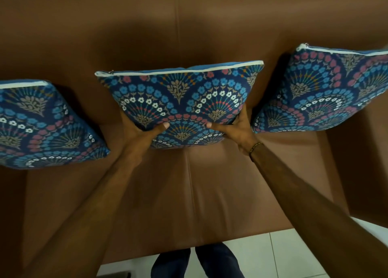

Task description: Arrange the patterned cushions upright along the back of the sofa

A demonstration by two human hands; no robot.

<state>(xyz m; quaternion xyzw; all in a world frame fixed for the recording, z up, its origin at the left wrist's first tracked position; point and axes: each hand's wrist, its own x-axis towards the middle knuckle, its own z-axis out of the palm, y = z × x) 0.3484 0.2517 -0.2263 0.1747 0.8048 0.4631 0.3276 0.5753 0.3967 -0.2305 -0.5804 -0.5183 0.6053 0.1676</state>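
Observation:
Three blue floral cushions stand along the back of a brown sofa (189, 183). The middle cushion (180, 97) is upright against the backrest, zip edge on top. My left hand (142, 132) grips its lower left corner, thumb on the front. My right hand (235, 130) grips its lower right corner the same way. The left cushion (42, 126) leans back at the left edge of view, partly cut off. The right cushion (323, 92) leans upright at the right, apart from my hands.
The sofa's right armrest (361, 162) rises beside the right cushion. White floor tiles (273, 256) and my legs in dark trousers (210, 263) show below the seat's front edge. A bracelet sits on my right wrist.

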